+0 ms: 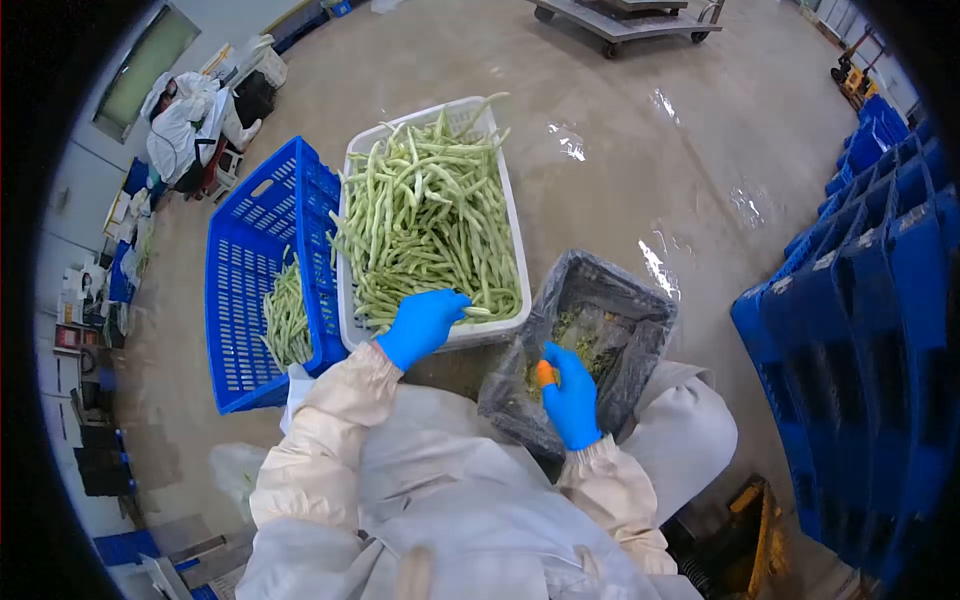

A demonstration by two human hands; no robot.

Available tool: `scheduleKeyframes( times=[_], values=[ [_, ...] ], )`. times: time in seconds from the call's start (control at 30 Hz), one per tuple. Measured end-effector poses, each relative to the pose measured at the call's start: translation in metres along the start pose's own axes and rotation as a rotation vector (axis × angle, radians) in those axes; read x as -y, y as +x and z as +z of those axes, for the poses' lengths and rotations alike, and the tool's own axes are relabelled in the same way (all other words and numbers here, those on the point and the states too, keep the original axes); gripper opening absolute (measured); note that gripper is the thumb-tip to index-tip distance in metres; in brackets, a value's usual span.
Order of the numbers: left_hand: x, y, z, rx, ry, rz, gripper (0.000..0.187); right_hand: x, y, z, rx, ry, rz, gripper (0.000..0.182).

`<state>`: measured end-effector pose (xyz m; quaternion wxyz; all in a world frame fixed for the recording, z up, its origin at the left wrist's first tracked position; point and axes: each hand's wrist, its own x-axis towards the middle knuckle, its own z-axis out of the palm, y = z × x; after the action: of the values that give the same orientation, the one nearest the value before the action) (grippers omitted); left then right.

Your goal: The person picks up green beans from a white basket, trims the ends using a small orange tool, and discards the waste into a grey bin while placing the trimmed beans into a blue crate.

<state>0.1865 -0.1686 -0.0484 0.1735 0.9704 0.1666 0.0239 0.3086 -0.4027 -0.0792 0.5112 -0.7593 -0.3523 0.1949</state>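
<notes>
The left hand [422, 323] rests on the beans [425, 220] at the near edge of the crate [512, 210], a second crate [240, 290] stands to its left, and the lined bin [640, 310] lies under the right hand [572, 395].

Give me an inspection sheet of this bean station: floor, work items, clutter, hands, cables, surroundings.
Surface: concrete floor, wet shiny patches.
Work items: white crate heaped with green beans; blue crate tilted, holding a few beans; lined bin with trimmings.
Clutter: white bundles and boxes at far left.
Hands: left hand, blue glove, on the beans at the white crate's near edge; right hand, blue glove, holds a small orange tool over the bin.
Cables: nothing seen.
Surroundings: stacked blue crates at right; cart at top.
</notes>
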Motion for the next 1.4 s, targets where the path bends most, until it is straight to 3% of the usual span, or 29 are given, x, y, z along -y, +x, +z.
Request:
scheduleKeyframes(
  times=[0.07, 0.2, 0.43, 0.5, 0.53, 0.6, 0.63, 0.7, 0.73, 0.8, 0.83, 0.9, 0.93, 1.0, 1.07, 1.17, 1.37, 1.4],
  values=[
    [-0.023, -0.015, -0.004, -0.134, -0.041, 0.086, 0.018, 0.011, -0.002, 0.002, 0.007, 0.118, -0.021, 0.029],
    [-0.070, -0.038, 0.000, -0.122, -0.195, 0.105, 0.018, 0.020, -0.011, 0.005, 0.078, 0.315, -0.141, 0.026],
    [-0.096, -0.056, 0.002, -0.172, -0.037, 0.076, 0.019, 0.016, -0.023, -0.004, 0.172, 0.102, -0.231, 0.022],
    [-0.103, -0.057, 0.004, -0.171, 0.068, 0.090, 0.016, 0.017, -0.024, -0.008, 0.243, 0.186, -0.016, 0.019],
    [-0.103, -0.057, 0.014, -0.173, 0.070, 0.091, 0.016, 0.017, -0.024, -0.009, 0.243, 0.187, -0.019, 0.019],
    [-0.108, -0.055, 0.036, -0.289, -0.466, -0.071, 0.013, 0.014, -0.022, -0.012, 0.154, 0.566, 0.051, 0.016],
    [-0.115, -0.051, 0.043, -0.290, -0.468, -0.067, 0.013, 0.014, -0.022, -0.014, 0.151, 0.563, 0.049, 0.016],
    [-0.131, -0.043, 0.046, -0.112, -1.519, -0.408, 0.018, 0.013, -0.023, -0.017, 0.092, 0.847, 0.152, 0.014],
    [-0.132, -0.039, 0.043, -0.105, -1.522, -0.400, 0.018, -0.002, -0.024, -0.020, 0.083, 0.843, 0.149, 0.014],
    [-0.127, -0.028, 0.029, -0.453, -2.147, -0.309, 0.026, -0.045, -0.025, -0.034, -0.226, 1.173, 0.471, 0.013],
    [-0.115, -0.024, 0.027, -0.456, -2.149, -0.305, 0.026, -0.050, -0.023, -0.045, -0.224, 1.170, 0.468, 0.013],
    [-0.095, -0.020, 0.015, -0.510, -2.457, -0.207, 0.031, -0.052, -0.022, -0.058, -0.447, 0.679, 0.537, 0.013],
    [-0.095, -0.016, 0.016, -0.531, -2.380, -0.309, 0.032, -0.054, -0.026, -0.051, -0.264, 0.499, 0.351, 0.015],
    [-0.099, -0.011, 0.025, -0.511, -2.306, -0.249, 0.032, -0.031, -0.029, -0.030, 0.035, 0.488, 0.204, 0.020],
    [-0.105, -0.007, 0.032, -0.490, -2.233, -0.191, 0.032, 0.004, -0.034, -0.022, 0.308, 0.976, 0.422, 0.026],
    [-0.119, -0.005, 0.037, -0.546, -2.035, -0.203, 0.031, 0.018, -0.040, -0.015, 0.493, 1.203, 0.447, 0.030],
    [-0.138, -0.011, 0.034, -0.625, -2.096, -0.327, 0.034, 0.000, -0.042, 0.000, 0.417, 1.230, 0.531, 0.023],
    [-0.142, -0.014, 0.029, -0.615, -1.985, -0.434, 0.035, -0.002, -0.042, 0.001, 0.381, 1.229, 0.541, 0.021]
  ],
)
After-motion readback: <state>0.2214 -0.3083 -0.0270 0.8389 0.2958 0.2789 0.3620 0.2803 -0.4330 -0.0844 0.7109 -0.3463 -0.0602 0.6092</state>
